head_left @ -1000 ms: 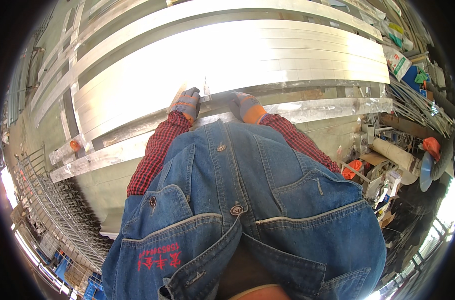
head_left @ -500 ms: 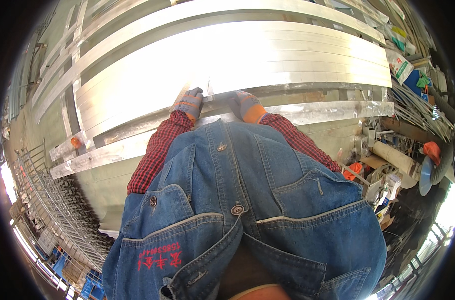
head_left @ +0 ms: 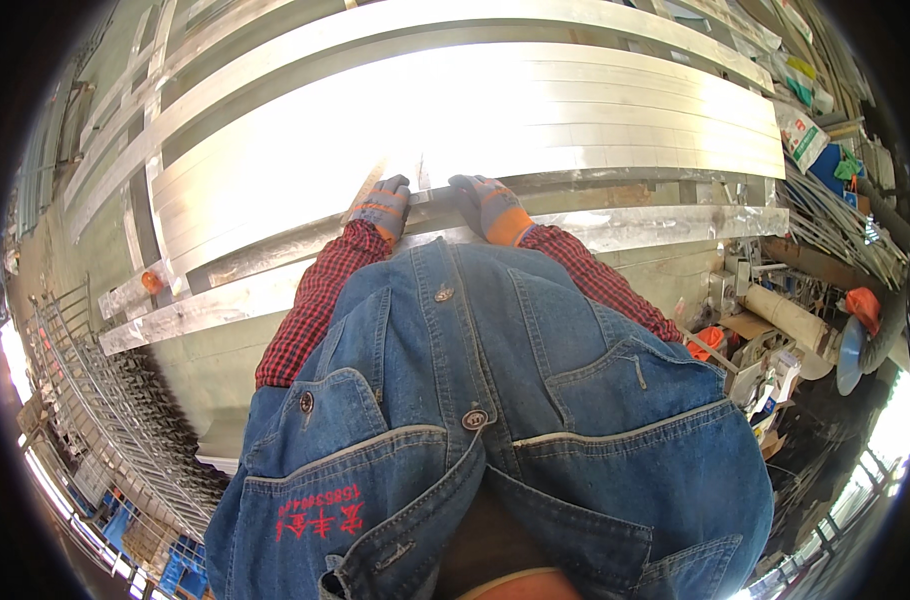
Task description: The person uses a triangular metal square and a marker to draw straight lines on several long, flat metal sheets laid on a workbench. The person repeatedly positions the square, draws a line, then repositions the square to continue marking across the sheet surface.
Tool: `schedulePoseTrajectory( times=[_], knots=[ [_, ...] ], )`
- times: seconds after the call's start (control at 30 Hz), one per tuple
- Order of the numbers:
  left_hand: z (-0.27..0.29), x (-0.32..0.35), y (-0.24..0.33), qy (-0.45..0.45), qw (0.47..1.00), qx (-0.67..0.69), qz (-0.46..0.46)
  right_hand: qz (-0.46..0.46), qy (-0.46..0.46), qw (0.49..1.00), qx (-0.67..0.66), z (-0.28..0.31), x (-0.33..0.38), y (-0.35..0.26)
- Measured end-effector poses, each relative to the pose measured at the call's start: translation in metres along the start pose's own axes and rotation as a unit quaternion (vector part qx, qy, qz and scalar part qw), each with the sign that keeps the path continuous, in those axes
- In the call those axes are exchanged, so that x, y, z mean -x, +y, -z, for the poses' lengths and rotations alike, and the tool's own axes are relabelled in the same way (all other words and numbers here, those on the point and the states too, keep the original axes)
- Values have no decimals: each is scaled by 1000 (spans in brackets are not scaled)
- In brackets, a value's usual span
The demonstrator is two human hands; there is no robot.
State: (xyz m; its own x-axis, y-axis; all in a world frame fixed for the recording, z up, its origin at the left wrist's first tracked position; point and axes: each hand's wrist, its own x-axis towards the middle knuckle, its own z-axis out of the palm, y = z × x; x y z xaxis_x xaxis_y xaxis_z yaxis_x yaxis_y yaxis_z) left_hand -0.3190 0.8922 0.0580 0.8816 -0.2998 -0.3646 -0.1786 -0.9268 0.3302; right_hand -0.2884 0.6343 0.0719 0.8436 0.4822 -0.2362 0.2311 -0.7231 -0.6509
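Both my hands, in grey work gloves with orange cuffs, are at the near edge of a wide row of bright silvery metal strips [head_left: 655, 120] lying side by side. My left hand [head_left: 383, 208] is closed, its fingers curled, beside a thin yellowish strip [head_left: 371, 182]. My right hand [head_left: 493, 210] lies a short way to the right, its fingers bent and together at the same edge. Between them a small metal piece [head_left: 422, 190] shows only in part. What either hand grips is hidden by the gloves, and strong glare washes out the metal in front.
A film-covered metal bar [head_left: 665, 226] runs across in front of my body. At right are thin rods [head_left: 845, 215], a beige roll [head_left: 790, 315] and an orange-red object [head_left: 863, 305]. Stacked metal frames [head_left: 125, 400] stand at lower left. More long bars [head_left: 205, 105] cross beyond the strips.
My right hand's fingers have shifted slightly left and up along the edge and look sharper now. My left hand has barely moved.
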Motion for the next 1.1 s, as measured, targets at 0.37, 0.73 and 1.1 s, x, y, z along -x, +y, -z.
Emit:
schedulePoseTrajectory(
  times=[0.37,0.73,1.1],
  knots=[
    [8,4,8,-14,1000,5,15,103,0,985,142,4,-33,-11],
    [-6,1,-2,21,1000,9,-6,89,-24,974,209,3,-69,-25],
    [-10,-1,-5,14,1000,-6,-10,76,-44,974,207,2,-74,-28]
  ],
)
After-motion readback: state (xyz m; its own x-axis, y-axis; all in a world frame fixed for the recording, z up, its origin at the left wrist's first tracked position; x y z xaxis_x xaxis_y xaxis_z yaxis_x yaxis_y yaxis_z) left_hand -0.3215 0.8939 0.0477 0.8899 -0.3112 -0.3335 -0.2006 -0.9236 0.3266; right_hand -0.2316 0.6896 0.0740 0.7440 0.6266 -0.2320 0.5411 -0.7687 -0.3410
